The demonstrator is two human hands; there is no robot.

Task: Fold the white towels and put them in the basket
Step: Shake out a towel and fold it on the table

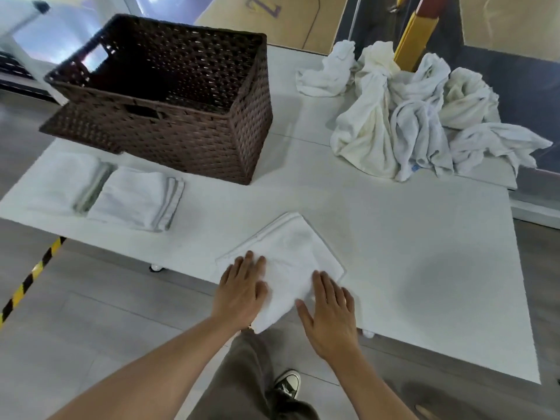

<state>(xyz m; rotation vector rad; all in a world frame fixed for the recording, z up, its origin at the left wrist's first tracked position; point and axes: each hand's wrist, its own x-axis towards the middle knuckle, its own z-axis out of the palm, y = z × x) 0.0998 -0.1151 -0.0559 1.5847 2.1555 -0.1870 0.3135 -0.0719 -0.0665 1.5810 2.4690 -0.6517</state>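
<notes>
A folded white towel (pixel 291 256) lies at the near edge of the white table (pixel 424 237), one corner hanging over the edge. My left hand (pixel 242 289) rests flat on its left part with straight fingers. My right hand (pixel 330 310) lies flat on its right part. Two folded towels (pixel 130 198) sit side by side on the table's left end. A dark brown wicker basket (pixel 242 131) stands behind them; its inside looks dark, and I see no towel in it. A heap of crumpled white towels (pixel 409 122) lies at the far right.
A yellow post (pixel 415 34) rises behind the towel heap. Black-and-yellow tape (pixel 30 280) runs across the grey floor at the left. My trouser leg and shoe (pixel 288 383) stand below the table edge.
</notes>
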